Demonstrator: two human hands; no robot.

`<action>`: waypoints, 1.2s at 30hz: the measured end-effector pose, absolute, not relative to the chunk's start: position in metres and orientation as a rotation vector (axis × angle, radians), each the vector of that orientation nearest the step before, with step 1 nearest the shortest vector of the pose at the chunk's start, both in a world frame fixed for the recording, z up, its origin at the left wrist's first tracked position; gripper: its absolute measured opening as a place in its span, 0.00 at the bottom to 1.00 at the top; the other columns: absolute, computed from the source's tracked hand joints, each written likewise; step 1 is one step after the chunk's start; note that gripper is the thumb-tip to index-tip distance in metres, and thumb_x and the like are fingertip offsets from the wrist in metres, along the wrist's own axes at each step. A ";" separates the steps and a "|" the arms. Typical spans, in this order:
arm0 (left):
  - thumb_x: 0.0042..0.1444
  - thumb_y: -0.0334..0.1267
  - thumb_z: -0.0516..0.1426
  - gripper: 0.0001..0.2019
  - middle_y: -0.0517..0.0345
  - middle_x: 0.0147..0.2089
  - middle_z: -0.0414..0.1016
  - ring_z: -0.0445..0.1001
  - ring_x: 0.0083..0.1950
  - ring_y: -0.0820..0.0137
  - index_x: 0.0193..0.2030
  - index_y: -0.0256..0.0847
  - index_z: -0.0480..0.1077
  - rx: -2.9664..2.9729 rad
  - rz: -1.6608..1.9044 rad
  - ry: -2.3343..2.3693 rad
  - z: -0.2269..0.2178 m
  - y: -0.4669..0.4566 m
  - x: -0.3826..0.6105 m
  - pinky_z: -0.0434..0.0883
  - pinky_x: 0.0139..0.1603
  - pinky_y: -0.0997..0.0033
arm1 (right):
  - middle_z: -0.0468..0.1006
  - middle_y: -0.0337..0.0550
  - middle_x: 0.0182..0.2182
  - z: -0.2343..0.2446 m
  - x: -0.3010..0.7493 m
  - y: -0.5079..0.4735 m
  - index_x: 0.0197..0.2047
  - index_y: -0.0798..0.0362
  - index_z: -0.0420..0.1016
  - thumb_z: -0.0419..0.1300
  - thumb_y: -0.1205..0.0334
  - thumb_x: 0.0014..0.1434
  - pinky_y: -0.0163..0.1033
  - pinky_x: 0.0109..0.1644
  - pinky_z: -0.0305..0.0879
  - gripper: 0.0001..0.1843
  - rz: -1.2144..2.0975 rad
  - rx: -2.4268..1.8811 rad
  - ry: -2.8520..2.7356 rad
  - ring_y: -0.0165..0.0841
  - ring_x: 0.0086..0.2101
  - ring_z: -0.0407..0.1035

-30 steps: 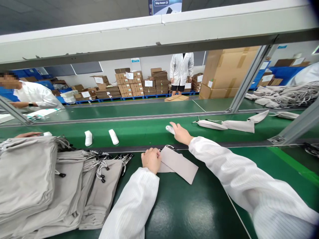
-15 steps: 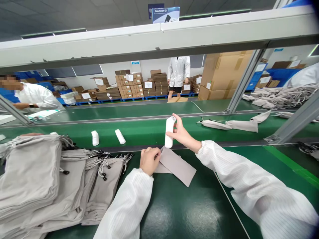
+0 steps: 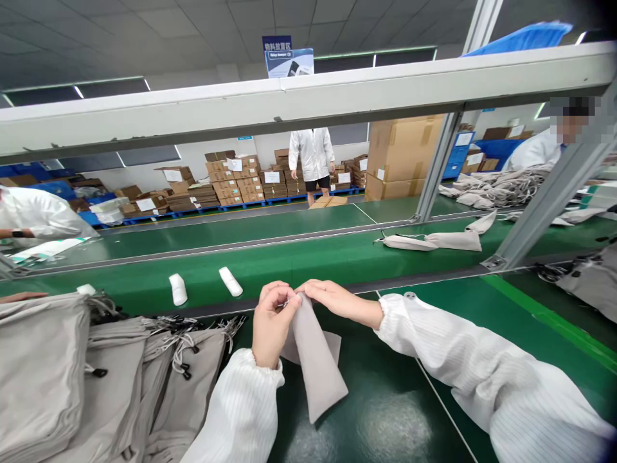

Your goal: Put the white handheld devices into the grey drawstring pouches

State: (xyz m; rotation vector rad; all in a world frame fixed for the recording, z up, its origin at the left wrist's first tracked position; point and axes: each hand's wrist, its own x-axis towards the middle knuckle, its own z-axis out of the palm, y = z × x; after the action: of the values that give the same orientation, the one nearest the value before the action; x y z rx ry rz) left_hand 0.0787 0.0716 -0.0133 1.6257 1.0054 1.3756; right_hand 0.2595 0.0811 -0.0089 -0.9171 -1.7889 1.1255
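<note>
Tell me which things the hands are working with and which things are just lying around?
Working with:
grey fabric pouch, pinched by the left hand and right hand

Lying around:
stack of folded drawstring pouches
white plastic items on the green conveyor belt

The drawstring pouch (image 3: 315, 360) in front was a matt, soft-looking cloth, like the folded stack of pouches (image 3: 43, 366) at left. The conveyor belt (image 3: 366, 411) had a smooth, glossy green surface, the small white items (image 3: 178, 289) looked like smooth plastic, the cartons (image 3: 403, 151) were matt brown cardboard, and the overhead beam (image 3: 289, 96) was white-painted metal
</note>
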 end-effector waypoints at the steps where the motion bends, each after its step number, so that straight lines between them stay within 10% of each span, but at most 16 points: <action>1: 0.51 0.41 0.65 0.08 0.53 0.48 0.68 0.71 0.43 0.69 0.31 0.39 0.73 1.574 1.357 1.000 -0.012 0.070 0.078 0.70 0.40 0.73 | 0.74 0.43 0.41 -0.007 0.262 0.075 0.42 0.51 0.77 0.54 0.52 0.68 0.40 0.47 0.66 0.15 1.116 -0.936 -1.810 0.34 0.42 0.68; 5: 0.48 0.44 0.68 0.15 0.64 0.28 0.63 0.58 0.23 0.80 0.31 0.40 0.68 1.274 1.378 1.006 -0.004 0.070 0.064 0.55 0.21 0.80 | 0.56 0.28 0.20 0.013 0.283 0.052 0.41 0.49 0.70 0.61 0.60 0.61 0.29 0.23 0.49 0.06 1.419 -0.911 -1.620 0.24 0.20 0.51; 9: 0.53 0.48 0.64 0.15 0.69 0.24 0.55 0.52 0.20 0.80 0.36 0.43 0.66 1.239 1.476 0.979 -0.001 0.074 0.054 0.49 0.19 0.80 | 0.46 0.24 0.20 0.051 0.311 0.047 0.38 0.49 0.63 0.61 0.63 0.61 0.28 0.21 0.38 0.08 1.419 -0.736 -1.312 0.20 0.17 0.36; 16: 0.54 0.40 0.62 0.10 0.56 0.43 0.67 0.70 0.40 0.66 0.41 0.43 0.68 2.060 0.835 1.737 -0.049 0.072 0.035 0.65 0.38 0.67 | 0.62 0.27 0.21 0.098 0.359 0.113 0.46 0.51 0.64 0.53 0.70 0.66 0.36 0.41 0.69 0.07 0.625 -0.852 -1.353 0.23 0.23 0.64; 21: 0.58 0.38 0.59 0.04 0.58 0.37 0.69 0.72 0.38 0.64 0.36 0.43 0.68 2.081 0.426 1.832 -0.068 0.075 0.017 0.62 0.36 0.67 | 0.73 0.49 0.56 0.075 0.416 0.107 0.72 0.49 0.47 0.58 0.67 0.63 0.41 0.49 0.70 0.38 0.361 -1.400 -1.850 0.33 0.45 0.75; 26: 0.57 0.33 0.57 0.04 0.59 0.35 0.72 0.71 0.39 0.63 0.31 0.44 0.69 2.360 0.497 1.686 -0.071 0.080 0.021 0.61 0.39 0.66 | 0.77 0.59 0.53 -0.004 0.454 0.026 0.54 0.58 0.75 0.67 0.64 0.53 0.52 0.50 0.70 0.24 0.290 -1.938 -1.993 0.51 0.47 0.75; 36: 0.64 0.29 0.49 0.11 0.54 0.40 0.75 0.68 0.45 0.61 0.32 0.43 0.67 2.909 0.629 1.214 -0.038 0.052 0.042 0.59 0.53 0.56 | 0.75 0.57 0.48 -0.085 0.437 -0.017 0.56 0.53 0.68 0.49 0.60 0.66 0.56 0.59 0.63 0.18 -0.057 -1.966 -2.006 0.51 0.51 0.70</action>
State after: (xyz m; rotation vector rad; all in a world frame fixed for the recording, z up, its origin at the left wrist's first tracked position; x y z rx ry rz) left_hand 0.0419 0.0525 -0.0384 2.9094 1.2136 0.6287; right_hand 0.4372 -0.0168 -0.0849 -1.9664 -2.0062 -0.0572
